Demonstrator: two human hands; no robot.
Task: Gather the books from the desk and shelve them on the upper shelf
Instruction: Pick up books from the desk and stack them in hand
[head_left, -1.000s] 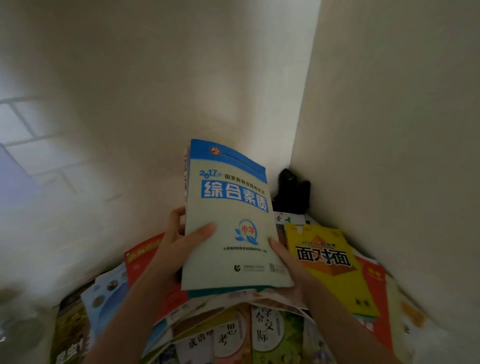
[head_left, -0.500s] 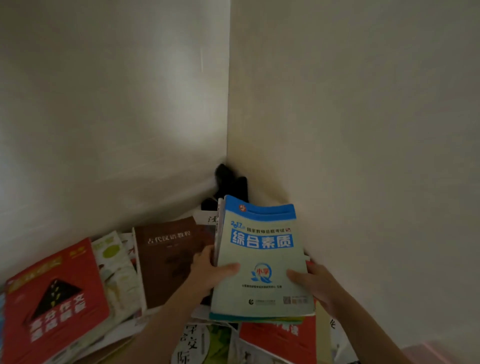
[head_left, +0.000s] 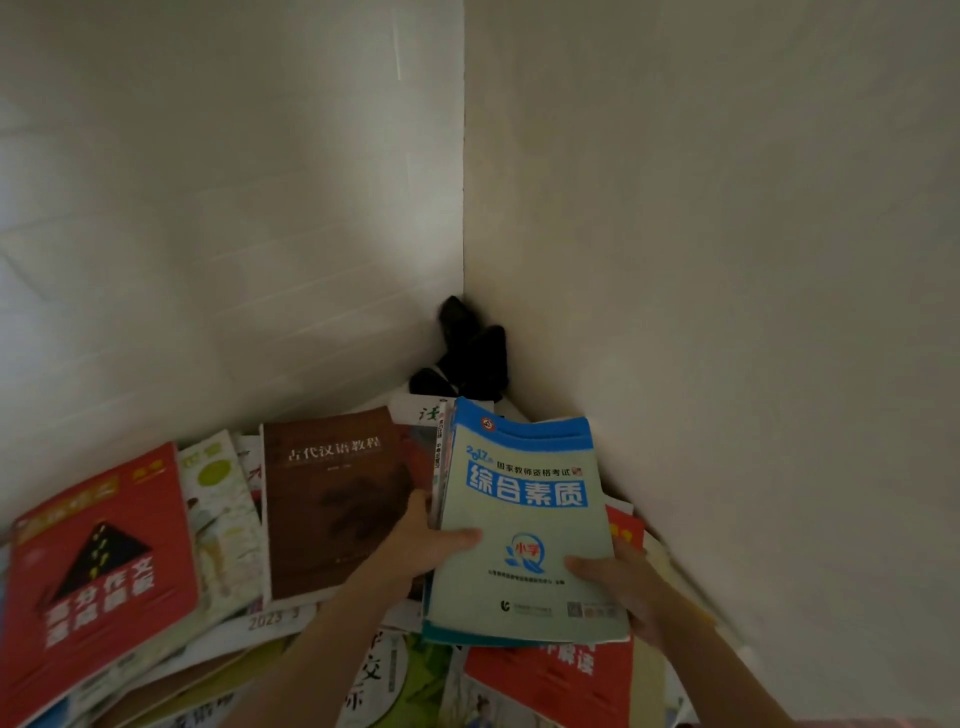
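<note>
I hold a small stack of books with both hands; the top one is a pale green book with a blue band (head_left: 524, 525). My left hand (head_left: 423, 540) grips the stack's left edge, thumb on the cover. My right hand (head_left: 621, 582) grips its lower right corner, thumb on the cover. The stack is tilted up above a spread of loose books: a brown book (head_left: 332, 499), a red book with a black triangle (head_left: 98, 561), a white-green book (head_left: 221, 514) and a red book (head_left: 556, 686) under the stack.
Two pale walls meet in a corner (head_left: 463, 208) straight ahead. A black object (head_left: 470, 353) sits in that corner behind the books. More books and magazines (head_left: 384, 680) overlap along the bottom edge of the view.
The view swung right and then steadied. The stack came lower in my hands, toward the right wall, and barely moved in the last half second. Both grips are unchanged.
</note>
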